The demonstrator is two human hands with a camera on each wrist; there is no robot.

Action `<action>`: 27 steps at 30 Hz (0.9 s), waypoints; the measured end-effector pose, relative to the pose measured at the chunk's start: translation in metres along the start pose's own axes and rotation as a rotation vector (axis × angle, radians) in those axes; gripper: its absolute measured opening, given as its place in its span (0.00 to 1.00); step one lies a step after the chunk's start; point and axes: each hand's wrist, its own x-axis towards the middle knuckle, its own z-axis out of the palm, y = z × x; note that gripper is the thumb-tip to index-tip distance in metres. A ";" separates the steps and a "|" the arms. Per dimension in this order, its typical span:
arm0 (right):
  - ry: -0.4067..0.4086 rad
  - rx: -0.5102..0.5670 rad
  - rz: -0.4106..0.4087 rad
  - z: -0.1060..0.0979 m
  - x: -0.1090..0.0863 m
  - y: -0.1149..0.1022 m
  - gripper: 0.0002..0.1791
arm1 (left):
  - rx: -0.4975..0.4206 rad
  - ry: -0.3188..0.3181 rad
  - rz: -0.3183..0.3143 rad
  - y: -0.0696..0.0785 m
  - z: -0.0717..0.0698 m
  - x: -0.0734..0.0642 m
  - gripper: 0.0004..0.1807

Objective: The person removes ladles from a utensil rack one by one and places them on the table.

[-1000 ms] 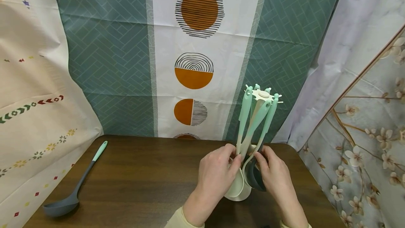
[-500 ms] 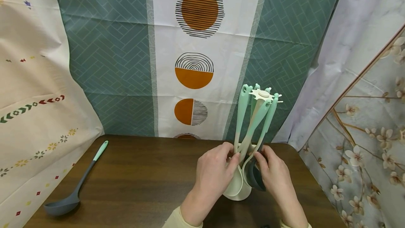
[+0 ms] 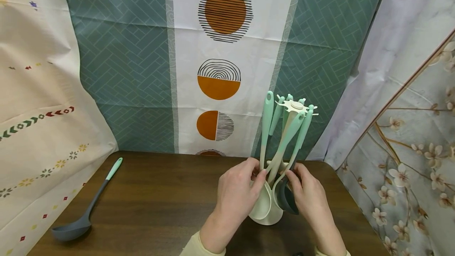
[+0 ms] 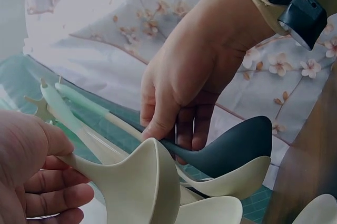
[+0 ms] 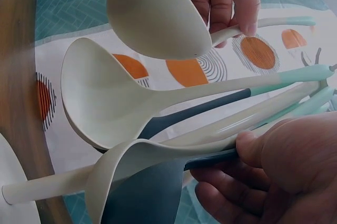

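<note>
- Right part of tabletop: rack standing upright, pale star-shaped top, round pale base; several mint-handled utensils set around its post.
- Left hand: narrow pinch, thumb against fingertips, on the neck of the cream ladle just above its bowl.
- Cream ladle: bowl low, at the left side of the rack base in the head view; mint handle pointing up, its hole showing. Handle end lies left of the rack top, near it but apart.
- Right hand: at the right side of the rack, thumb and fingers closed on two necks together, those of the dark ladle and the pale scoop. Thumb lies along the pale shaft, fingers under the dark one.
- Dark ladle: bowl overlapping the pale scoop's, seen in both wrist views.
- Second ladle: pale, between the two hands in the right wrist view, with a dark shaft just beside it.
- Far left of tabletop: grey ladle lying flat, bowl toward the near side, mint handle toward the far edge; well apart from both hands.
- Behind: teal curtain with a white, orange-circled panel. Right: floral curtain.
</note>
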 end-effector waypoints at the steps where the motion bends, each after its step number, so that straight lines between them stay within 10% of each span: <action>1: 0.000 -0.001 0.000 0.000 0.000 0.000 0.06 | 0.000 -0.001 0.000 0.000 0.000 0.000 0.09; 27: 0.004 -0.005 -0.004 -0.001 -0.001 -0.001 0.06 | 0.061 0.014 -0.052 -0.023 -0.024 -0.004 0.10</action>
